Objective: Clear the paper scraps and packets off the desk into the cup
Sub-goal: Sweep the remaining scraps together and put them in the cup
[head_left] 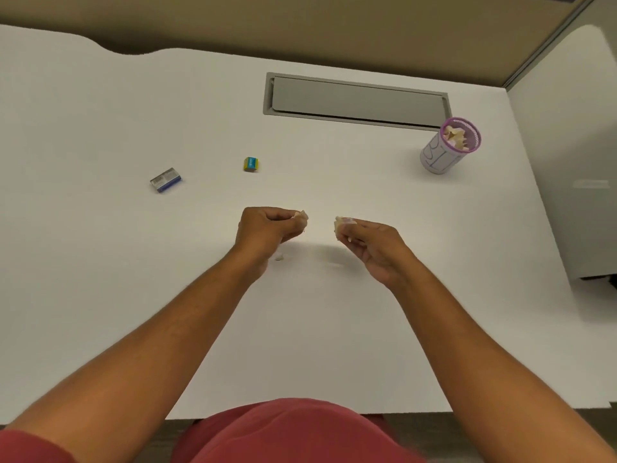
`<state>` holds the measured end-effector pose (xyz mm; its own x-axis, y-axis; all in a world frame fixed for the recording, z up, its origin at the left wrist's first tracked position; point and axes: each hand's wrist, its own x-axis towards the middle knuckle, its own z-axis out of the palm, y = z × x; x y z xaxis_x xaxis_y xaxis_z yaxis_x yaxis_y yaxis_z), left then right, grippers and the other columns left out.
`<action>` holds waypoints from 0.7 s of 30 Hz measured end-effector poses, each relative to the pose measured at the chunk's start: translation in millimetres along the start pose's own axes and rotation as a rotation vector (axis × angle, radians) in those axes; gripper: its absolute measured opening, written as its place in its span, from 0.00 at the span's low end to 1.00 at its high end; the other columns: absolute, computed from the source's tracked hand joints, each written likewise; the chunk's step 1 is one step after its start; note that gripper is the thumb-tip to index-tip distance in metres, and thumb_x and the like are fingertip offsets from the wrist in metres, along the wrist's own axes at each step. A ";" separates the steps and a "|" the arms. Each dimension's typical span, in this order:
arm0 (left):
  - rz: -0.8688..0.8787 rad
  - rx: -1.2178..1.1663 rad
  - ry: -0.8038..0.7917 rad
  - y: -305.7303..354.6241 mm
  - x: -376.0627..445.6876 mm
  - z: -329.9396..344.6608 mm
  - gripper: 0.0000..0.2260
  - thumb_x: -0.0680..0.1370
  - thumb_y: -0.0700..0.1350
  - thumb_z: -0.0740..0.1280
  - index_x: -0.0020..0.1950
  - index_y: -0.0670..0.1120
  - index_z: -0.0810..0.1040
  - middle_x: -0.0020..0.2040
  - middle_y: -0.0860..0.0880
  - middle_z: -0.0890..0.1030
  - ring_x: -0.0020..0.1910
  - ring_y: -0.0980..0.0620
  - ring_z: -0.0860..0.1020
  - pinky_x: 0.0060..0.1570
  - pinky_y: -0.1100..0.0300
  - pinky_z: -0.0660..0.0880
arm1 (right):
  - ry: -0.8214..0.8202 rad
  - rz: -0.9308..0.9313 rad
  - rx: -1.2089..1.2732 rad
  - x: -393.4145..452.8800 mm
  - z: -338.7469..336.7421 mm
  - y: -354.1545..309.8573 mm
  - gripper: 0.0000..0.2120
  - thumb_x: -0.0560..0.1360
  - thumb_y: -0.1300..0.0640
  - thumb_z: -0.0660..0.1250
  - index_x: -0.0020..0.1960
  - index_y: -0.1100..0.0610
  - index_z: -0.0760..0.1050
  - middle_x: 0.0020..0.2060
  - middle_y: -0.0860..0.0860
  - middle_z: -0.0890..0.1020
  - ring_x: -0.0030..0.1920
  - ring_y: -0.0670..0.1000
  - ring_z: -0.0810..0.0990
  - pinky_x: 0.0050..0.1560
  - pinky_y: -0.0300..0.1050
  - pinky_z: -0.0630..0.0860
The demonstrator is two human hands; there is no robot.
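Left hand (267, 228) and right hand (370, 243) each pinch a paper scrap (301, 218) above the table (100, 262) — apart. The cup (449, 147) stands far right.

no legible text anywhere

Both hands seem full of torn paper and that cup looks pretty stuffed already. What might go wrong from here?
Three things, as I judge it. The cup already shows scraps at its rim, so more may spill over. It stands far to the right, near the desk edge, and a push could tip it. The left hand and right hand pinch small scraps loosely, and a tiny scrap on the desk could be missed.
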<state>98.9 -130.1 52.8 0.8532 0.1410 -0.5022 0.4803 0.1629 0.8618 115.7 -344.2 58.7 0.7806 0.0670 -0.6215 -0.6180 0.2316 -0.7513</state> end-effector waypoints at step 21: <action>0.197 0.350 -0.120 117.1 126.3 320.8 0.10 0.73 0.37 0.80 0.54 0.39 0.88 0.50 0.43 0.88 0.46 0.45 0.88 0.52 0.52 0.86 | 0.292 -0.245 -0.074 85.2 -182.3 -218.9 0.13 0.72 0.69 0.75 0.57 0.66 0.83 0.56 0.57 0.85 0.53 0.56 0.87 0.57 0.46 0.84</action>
<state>328.2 -406.5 113.2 0.9434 0.0182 -0.3311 0.3278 -0.2005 0.9232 300.4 -566.2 129.7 0.8533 -0.2629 -0.4504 -0.4297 0.1349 -0.8928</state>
